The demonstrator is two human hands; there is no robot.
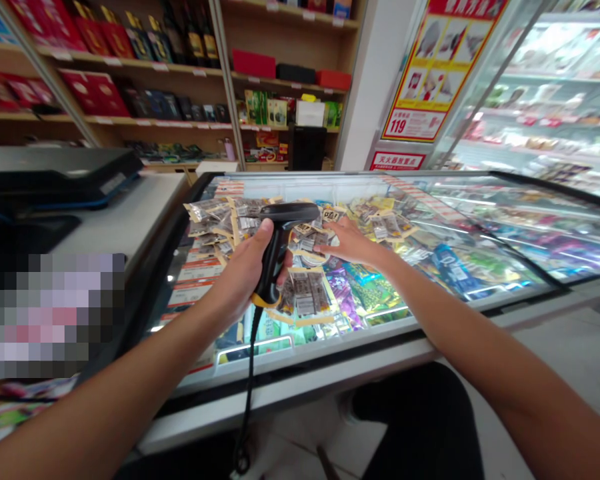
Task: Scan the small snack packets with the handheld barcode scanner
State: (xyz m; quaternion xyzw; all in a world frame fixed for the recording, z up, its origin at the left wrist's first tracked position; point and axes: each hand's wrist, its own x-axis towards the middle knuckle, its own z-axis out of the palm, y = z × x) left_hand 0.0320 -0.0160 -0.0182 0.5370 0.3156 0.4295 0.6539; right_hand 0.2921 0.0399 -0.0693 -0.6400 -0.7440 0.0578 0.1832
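While the left hand (pixel 247 267) is wrapped around the handle of a black scanner (pixel 273 263), the right hand (pixel 355 241) has its fingers spread at a small snack packet (pixel 331 215); whether it pinches that, I cannot tell. The packet lies among others on the glass-topped freezer (pixel 290 393), at the right hand's fingertips and farther from the left. The scanner's head runs crosswise, its right end just beside the packet.

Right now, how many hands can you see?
2. The left hand grips the black scanner; the right hand is stretched out at the snack packets. Some fingers are hidden, but no other hands show.
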